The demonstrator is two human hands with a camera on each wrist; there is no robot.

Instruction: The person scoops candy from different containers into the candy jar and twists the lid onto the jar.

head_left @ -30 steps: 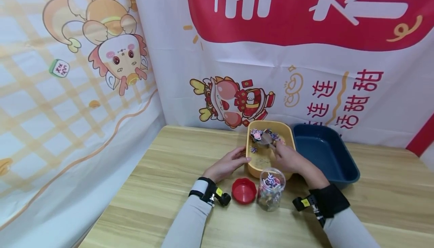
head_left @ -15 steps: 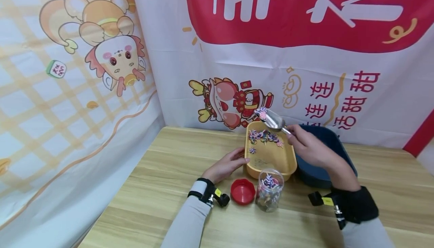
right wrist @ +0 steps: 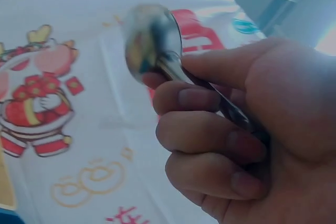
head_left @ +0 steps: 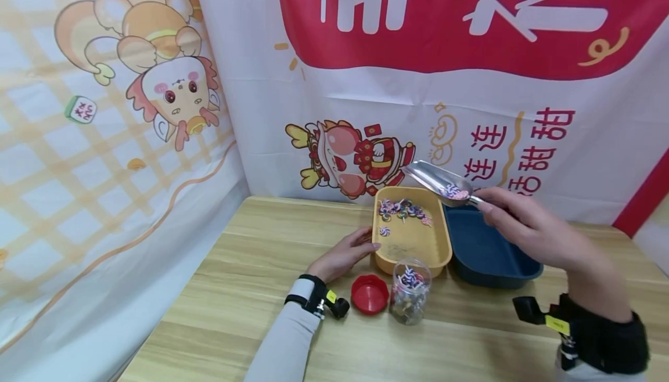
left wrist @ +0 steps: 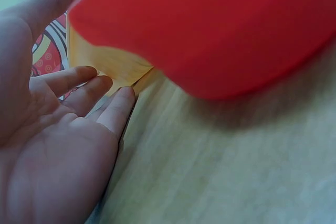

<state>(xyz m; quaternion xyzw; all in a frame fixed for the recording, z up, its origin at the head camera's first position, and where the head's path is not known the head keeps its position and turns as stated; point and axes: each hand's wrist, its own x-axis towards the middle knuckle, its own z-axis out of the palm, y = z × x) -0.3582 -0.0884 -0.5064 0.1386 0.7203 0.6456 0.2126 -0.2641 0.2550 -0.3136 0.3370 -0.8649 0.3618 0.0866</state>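
Note:
My right hand [head_left: 538, 225] grips the handle of a metal scoop [head_left: 431, 179], its fingers wrapped round it in the right wrist view. Several small swirl lollipops [head_left: 453, 192] lie in the scoop, which is raised above the yellow bin [head_left: 413, 248] and the dark blue bin [head_left: 491, 254]. My left hand [head_left: 345, 254] holds the yellow bin's left side, thumb at the rim and fingers against the outer wall [left wrist: 113, 61]. More swirl lollipops [head_left: 402, 209] lie mostly at the yellow bin's far end.
In front of the yellow bin stands a clear jar [head_left: 410, 298] of wrapped lollipops. A red lid [head_left: 369, 295] lies left of the jar, close to my left wrist. A printed cloth [head_left: 345, 97] hangs behind the wooden table [head_left: 235, 289].
My right hand has lifted the scoop with lollipops out of the yellow bin and moved right. The scoop now tilts back toward its handle. My left hand stays at the bin.

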